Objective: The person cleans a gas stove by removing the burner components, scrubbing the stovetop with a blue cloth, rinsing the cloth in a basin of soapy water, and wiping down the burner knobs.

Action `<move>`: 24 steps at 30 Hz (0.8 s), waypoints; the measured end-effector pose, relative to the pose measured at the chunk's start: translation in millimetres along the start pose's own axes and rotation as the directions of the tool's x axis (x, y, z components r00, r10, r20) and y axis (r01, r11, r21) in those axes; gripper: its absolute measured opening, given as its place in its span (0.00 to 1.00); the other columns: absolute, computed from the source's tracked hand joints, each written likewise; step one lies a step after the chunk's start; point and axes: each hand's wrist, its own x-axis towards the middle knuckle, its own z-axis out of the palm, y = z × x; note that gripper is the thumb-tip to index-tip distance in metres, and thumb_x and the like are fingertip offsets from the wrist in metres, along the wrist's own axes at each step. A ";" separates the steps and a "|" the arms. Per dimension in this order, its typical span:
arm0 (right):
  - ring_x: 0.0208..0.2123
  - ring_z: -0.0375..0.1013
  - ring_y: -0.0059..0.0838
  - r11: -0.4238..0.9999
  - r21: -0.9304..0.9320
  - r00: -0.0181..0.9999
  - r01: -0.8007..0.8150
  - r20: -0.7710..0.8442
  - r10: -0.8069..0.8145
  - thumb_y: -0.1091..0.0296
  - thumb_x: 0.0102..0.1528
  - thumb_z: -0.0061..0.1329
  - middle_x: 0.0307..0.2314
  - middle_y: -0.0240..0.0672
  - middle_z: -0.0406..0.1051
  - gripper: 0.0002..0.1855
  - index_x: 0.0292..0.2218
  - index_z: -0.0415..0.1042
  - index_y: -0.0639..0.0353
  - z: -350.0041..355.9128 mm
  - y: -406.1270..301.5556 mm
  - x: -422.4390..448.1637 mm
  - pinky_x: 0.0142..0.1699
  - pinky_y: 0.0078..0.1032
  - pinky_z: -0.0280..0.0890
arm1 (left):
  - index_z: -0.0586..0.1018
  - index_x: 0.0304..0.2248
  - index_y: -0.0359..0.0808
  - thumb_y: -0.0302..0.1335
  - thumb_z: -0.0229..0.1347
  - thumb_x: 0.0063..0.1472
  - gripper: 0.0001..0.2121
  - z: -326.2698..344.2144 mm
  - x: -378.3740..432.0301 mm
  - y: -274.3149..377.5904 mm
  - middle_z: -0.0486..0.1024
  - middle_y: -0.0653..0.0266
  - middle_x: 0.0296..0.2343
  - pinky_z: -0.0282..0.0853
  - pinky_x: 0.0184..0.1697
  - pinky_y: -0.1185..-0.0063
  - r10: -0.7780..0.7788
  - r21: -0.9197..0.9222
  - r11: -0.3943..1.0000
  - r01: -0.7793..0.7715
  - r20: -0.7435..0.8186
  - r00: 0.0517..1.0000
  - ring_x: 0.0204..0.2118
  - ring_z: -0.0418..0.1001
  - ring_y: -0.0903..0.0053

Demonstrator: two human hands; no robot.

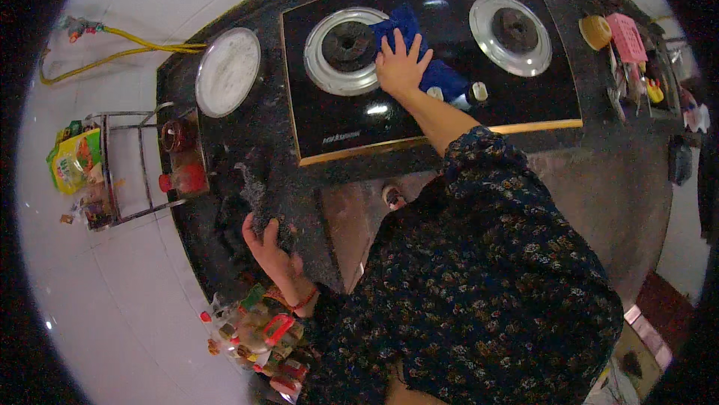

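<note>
My right hand (401,65) lies with spread fingers on a blue cloth (444,79), over a black glass gas cooktop (387,130). Its fingertips are beside the left burner's metal ring (320,76), and the cloth reaches down to the two control knobs (479,91). My left hand (278,256) is low on the left, over the dark speckled countertop (314,253). The fingers there are bent around a dark patch. Poor light hides whether they hold something. The right burner (514,31) stands apart from both hands.
Left of the cooktop lies a round whitish plate or lid (228,72), near a yellow hose (129,37). A metal rack (140,163) holds jars. Bottles and packets (258,326) crowd beside my left forearm. A pink basket (627,38) and a tan bowl (595,33) stand at right.
</note>
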 end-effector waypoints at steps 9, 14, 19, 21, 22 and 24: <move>0.57 0.43 0.56 0.959 0.121 0.964 0.257 0.031 -0.262 0.57 0.52 0.40 0.54 0.34 0.53 0.23 0.49 0.65 0.52 -22.0 -59.1 -117.8 0.57 0.54 0.40 | 0.65 0.45 0.37 0.19 0.50 0.53 0.18 -35.8 -17.5 11.3 0.68 0.61 0.34 0.67 0.27 0.78 0.055 0.156 0.987 -0.048 -0.040 0.998 0.29 0.68 0.76; 0.57 0.47 0.45 0.868 0.173 0.873 0.466 0.071 -0.483 0.58 0.51 0.41 0.53 0.32 0.56 0.24 0.50 0.63 0.51 -37.7 -9.2 -151.6 0.58 0.45 0.44 | 0.64 0.45 0.35 0.19 0.49 0.53 0.18 -23.2 -22.8 -3.3 0.69 0.61 0.33 0.68 0.27 0.78 0.032 -0.021 0.999 -0.032 0.036 0.999 0.29 0.68 0.75; 0.56 0.51 0.39 0.925 0.021 0.909 0.379 0.181 -0.376 0.59 0.51 0.41 0.52 0.30 0.58 0.26 0.52 0.61 0.47 -87.2 92.1 -156.5 0.58 0.40 0.47 | 0.64 0.48 0.38 0.25 0.50 0.54 0.20 -18.8 -18.6 -16.8 0.71 0.61 0.33 0.68 0.26 0.78 0.096 0.216 0.970 -0.116 0.099 0.990 0.27 0.71 0.74; 0.56 0.52 0.38 0.950 -0.070 0.944 0.305 0.152 -0.292 0.58 0.51 0.41 0.50 0.29 0.60 0.25 0.51 0.62 0.50 -104.0 116.7 -150.6 0.59 0.39 0.42 | 0.63 0.48 0.38 0.24 0.50 0.53 0.21 -15.6 -14.6 -24.6 0.72 0.61 0.32 0.69 0.26 0.78 0.107 0.289 0.947 -0.142 0.133 0.985 0.27 0.71 0.74; 0.56 0.52 0.38 0.941 -0.109 0.944 0.321 0.123 -0.307 0.59 0.51 0.40 0.50 0.30 0.60 0.24 0.50 0.62 0.52 -100.5 120.5 -146.7 0.60 0.39 0.40 | 0.62 0.48 0.38 0.24 0.51 0.53 0.21 -9.8 -15.2 -24.8 0.72 0.61 0.32 0.69 0.26 0.78 0.091 0.290 0.948 -0.131 0.145 0.985 0.27 0.71 0.74; 0.56 0.51 0.37 0.918 -0.187 0.936 0.351 0.064 -0.345 0.59 0.52 0.38 0.48 0.31 0.62 0.23 0.49 0.64 0.55 -87.2 126.4 -131.0 0.60 0.39 0.37 | 0.63 0.48 0.37 0.24 0.51 0.53 0.21 7.6 -19.2 -23.8 0.71 0.61 0.35 0.69 0.26 0.79 -0.011 0.148 0.989 -0.011 0.151 0.988 0.28 0.71 0.75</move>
